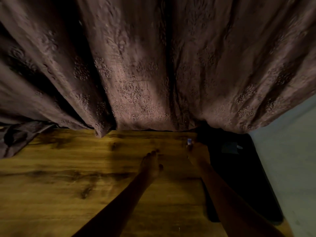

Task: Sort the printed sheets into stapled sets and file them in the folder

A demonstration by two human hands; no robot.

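Nearest: two bare forearms, entering from the lower edge and running up and away across the wooden tabletop [68, 177].

Left hand [151, 164]: lies palm-down on the bare wood, fingers fairly straight and together, tips pointing toward the far edge. Holds nothing. Probably resting or steadying while the other hand works.

Right hand [196, 154]: reaches toward the far right corner of the tabletop. A small pale blue-white item [189, 141] shows at its fingertips; too dim and small to identify, and whether the fingers pinch it or merely touch it cannot be told.

Dark flat object [242, 177]: a long black slab at the right edge of the tabletop, just beside the right forearm. Possibly the folder, though the low light leaves this unsure. Its long axis runs near to far, roughly parallel to the right forearm; a greyish patch [230, 147] sits near its far end. Lying flat by the working hand would keep it ready for filing.

Printed sheets: none visible; no stapler visible.

Farthest: a brown patterned curtain [136, 65] hanging in folds to the far edge of the tabletop; a pale wall [290, 151] at right.
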